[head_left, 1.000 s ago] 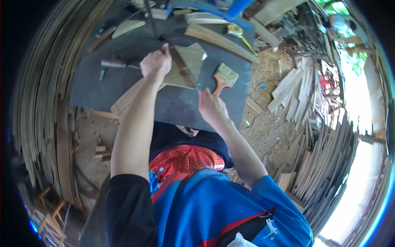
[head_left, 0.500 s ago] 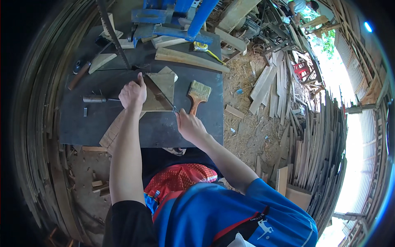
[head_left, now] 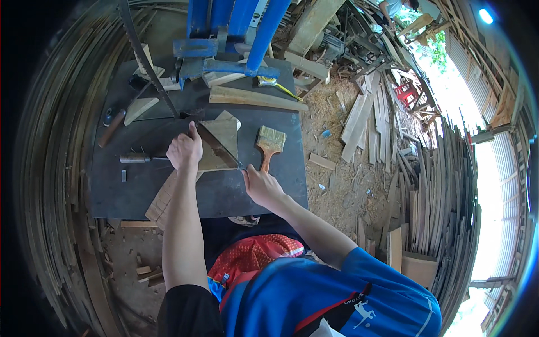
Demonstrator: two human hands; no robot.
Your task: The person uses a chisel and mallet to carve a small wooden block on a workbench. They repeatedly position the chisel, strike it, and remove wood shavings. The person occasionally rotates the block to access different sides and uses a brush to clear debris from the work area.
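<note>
A dark flat metal file lies slantwise over a pale board on the dark table. My left hand is closed at its far end, thumb pointing up, close to the foot of a long saw blade. At the near end, the fingers of my right hand wrap round the file's narrow end. Just right of the file lies a wide paintbrush, bristles away from me. A marked wooden piece sticks out under my left forearm. Left of that hand lies a tool with a rounded handle.
A blue metal frame rises at the table's back. Before it lie a long plank and a yellow tape measure. A small metal block sits at the left. Stacked timber lines the right; a person is far off.
The whole view has shifted, so the table sits lower in the picture. Both hands keep their places on the file, which shows no clear movement over the board.
</note>
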